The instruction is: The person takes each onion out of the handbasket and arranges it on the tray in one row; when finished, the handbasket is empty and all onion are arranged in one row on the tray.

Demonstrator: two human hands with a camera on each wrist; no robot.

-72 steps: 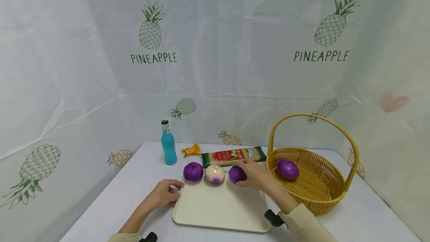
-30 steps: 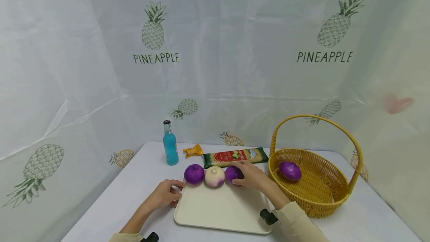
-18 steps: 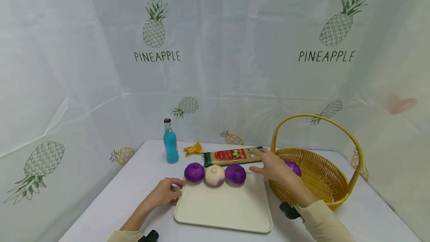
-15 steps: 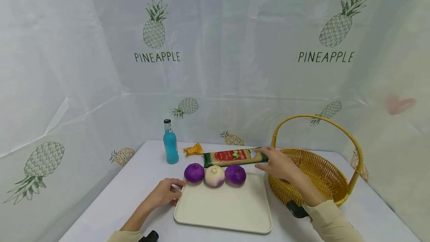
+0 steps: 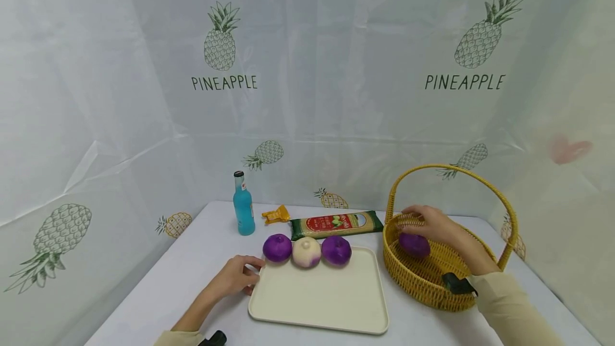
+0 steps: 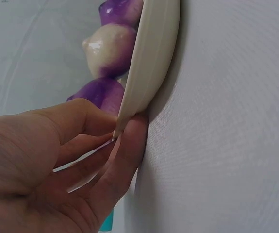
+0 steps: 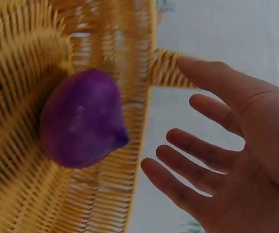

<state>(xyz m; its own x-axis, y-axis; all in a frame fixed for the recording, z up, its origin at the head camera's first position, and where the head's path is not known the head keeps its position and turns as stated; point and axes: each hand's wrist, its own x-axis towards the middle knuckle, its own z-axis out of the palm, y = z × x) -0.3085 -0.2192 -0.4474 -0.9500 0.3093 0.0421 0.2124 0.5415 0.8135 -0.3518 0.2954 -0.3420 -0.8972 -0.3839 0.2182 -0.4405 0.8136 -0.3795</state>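
Note:
My left hand pinches the left rim of a cream tray, thumb on top and fingers beneath, as the left wrist view shows. Along the tray's back edge sit a purple onion, a whitish onion with a purple patch and a second purple onion. To the right, my right hand is over the yellow wicker basket, fingers spread and holding nothing. A purple onion lies inside that basket, apart from the fingertips in the right wrist view.
Behind the tray lies a green and red packet. An orange wrapped snack and an upright blue bottle stand at the back left. The basket's tall handle arches above the right hand. A pineapple-print sheet hangs behind the table.
My right hand has let go of the rightmost onion at the tray's back edge and moved right, over the basket. The left hand stays at the tray's rim.

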